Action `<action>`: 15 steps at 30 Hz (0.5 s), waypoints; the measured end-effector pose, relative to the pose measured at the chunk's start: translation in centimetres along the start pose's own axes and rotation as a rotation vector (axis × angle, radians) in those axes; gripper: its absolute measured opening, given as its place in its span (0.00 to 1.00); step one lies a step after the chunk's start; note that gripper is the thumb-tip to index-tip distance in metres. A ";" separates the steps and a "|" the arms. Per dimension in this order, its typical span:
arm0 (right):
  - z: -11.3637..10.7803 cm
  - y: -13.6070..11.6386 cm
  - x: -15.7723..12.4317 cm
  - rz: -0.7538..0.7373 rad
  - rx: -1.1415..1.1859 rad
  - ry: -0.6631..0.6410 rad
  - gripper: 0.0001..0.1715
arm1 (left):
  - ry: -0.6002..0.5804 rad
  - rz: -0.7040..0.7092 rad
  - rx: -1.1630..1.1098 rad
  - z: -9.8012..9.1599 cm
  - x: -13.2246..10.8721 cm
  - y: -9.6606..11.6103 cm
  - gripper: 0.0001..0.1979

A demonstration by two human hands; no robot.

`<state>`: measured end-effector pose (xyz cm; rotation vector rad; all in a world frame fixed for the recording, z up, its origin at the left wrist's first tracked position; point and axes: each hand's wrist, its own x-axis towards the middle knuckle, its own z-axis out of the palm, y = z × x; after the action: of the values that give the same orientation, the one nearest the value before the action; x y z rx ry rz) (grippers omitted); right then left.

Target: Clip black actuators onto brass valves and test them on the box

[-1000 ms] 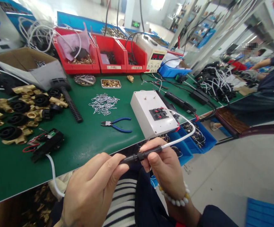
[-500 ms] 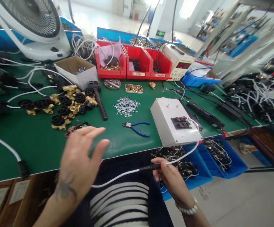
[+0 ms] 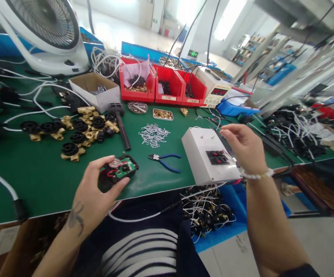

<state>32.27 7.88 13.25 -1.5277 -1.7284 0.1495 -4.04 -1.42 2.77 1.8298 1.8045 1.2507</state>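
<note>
My left hand is closed around a black housing, its thumb and fingers on opposite sides. Inside the housing a green circuit board with red wires faces up. My right hand is over the right side of the white test box, fingers curled together near a thin metal shaft; whatever they hold is hidden behind the hand. Blue-handled cutting pliers lie between the left hand and the box. A white cable with a black in-line connector hangs below the table edge.
Metal clips lie in a pile behind the pliers. Brass fittings with black caps and a black rod-like part are at left. Red bins and a power supply line the back. A blue crate stands below.
My left hand has taken hold of the black housing with the circuit board. My right hand has let go of the cable connector and moved up and right, past the test box.
</note>
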 end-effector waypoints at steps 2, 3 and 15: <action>1.6 2.0 2.4 0.022 -0.034 -0.050 0.16 | -0.046 0.066 -0.120 -0.1 -0.5 1.5 0.27; 2.3 2.9 3.0 0.037 -0.049 -0.115 0.18 | -0.066 0.107 -0.152 -0.3 -0.7 2.1 0.27; 4.1 4.1 3.0 0.002 -0.127 -0.198 0.32 | -0.169 0.259 -0.328 -0.9 -1.5 5.0 0.33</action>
<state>33.08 13.24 9.55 -1.6528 -1.9234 0.2008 -1.08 -3.98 6.34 1.9493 1.2218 1.3401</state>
